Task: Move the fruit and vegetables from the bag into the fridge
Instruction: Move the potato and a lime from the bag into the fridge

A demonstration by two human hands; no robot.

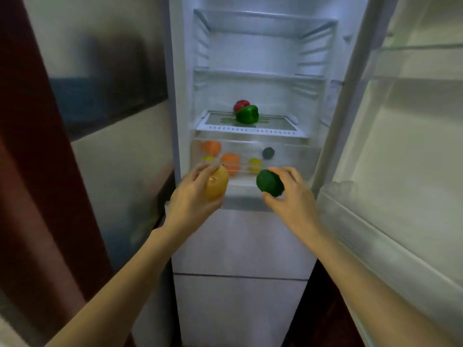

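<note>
So I've got both hands up at the open fridge (250,58). My left hand (193,196) has its fingers curled round a yellow fruit (218,184), and my right hand (290,194) grips a dark green round fruit (269,184), both in front of the clear crisper drawer (295,156). A green pepper (247,114) and a red pepper (241,105) touch on the shelf (275,126) above; blurry orange and yellow pieces lie in the drawer.

Open fridge (185,58), glass shelf (283,125) w/ green pepper (247,114) near middle, red pepper (240,105) touching behind it toward back edge, clear drawer (295,156) below w/ orange, yellow, dark green produce, blurred thru front wall
</note>
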